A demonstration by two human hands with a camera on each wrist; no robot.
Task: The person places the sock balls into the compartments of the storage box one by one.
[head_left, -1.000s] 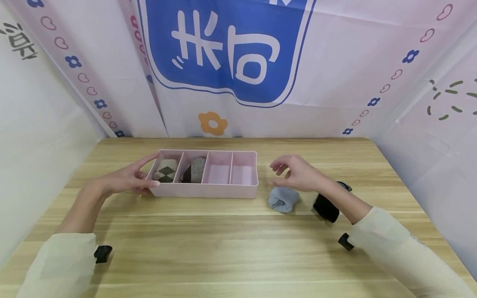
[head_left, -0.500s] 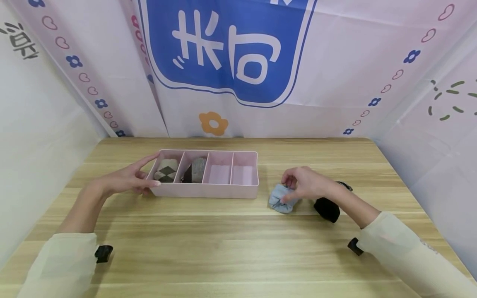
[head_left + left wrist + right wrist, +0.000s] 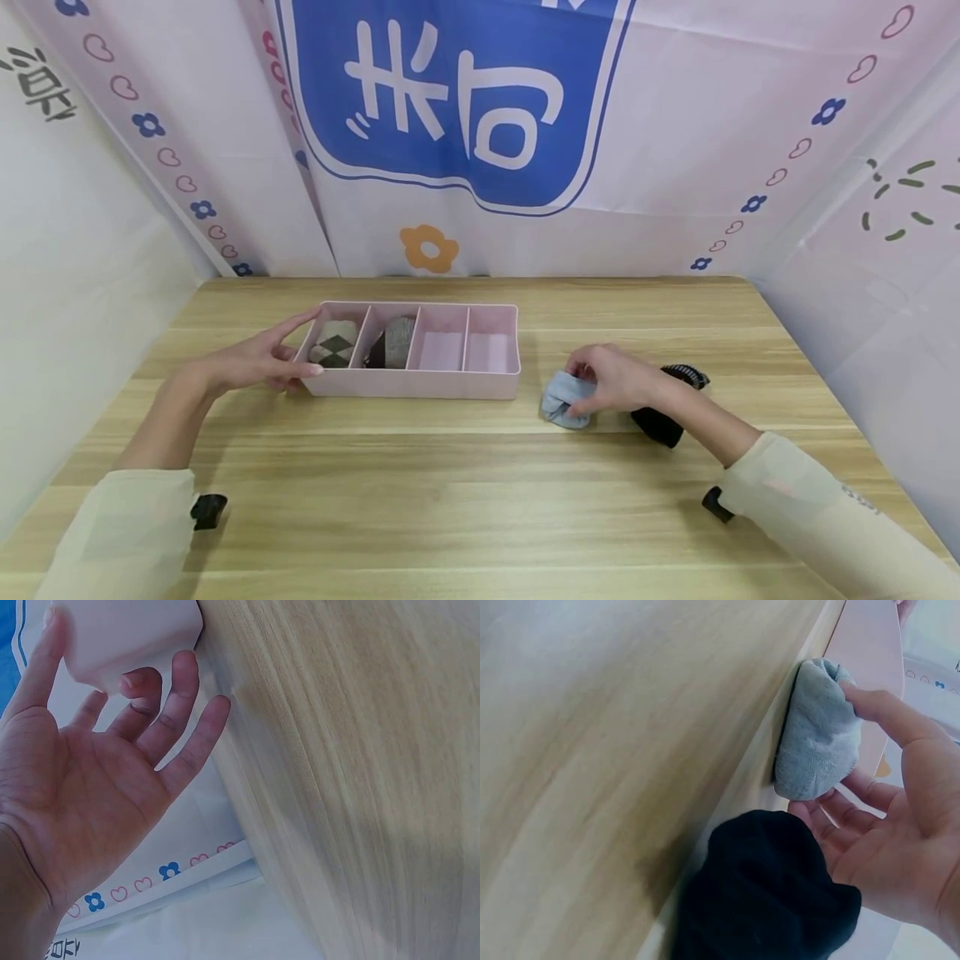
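Left hand (image 3: 255, 358) gripped pink box (image 3: 412, 384). Right hand (image 3: 613, 382) pinched grey-blue bundle (image 3: 817, 735); black bundle (image 3: 765, 892) lay near that hand.

I am seeing open tabletop (image 3: 450, 492) stretching in front of the pink box (image 3: 412, 385), where a hand could be passing. The left hand (image 3: 258, 358) is blocking the box's left end, but the two right-hand compartments are lying open from above, a thin divider (image 3: 466, 342) standing between them. A narrow gap is separating the box from the grey-blue bundle (image 3: 558, 402); the right hand (image 3: 611, 379) and black bundle (image 3: 656, 427) are obstructing that bundle's right side.
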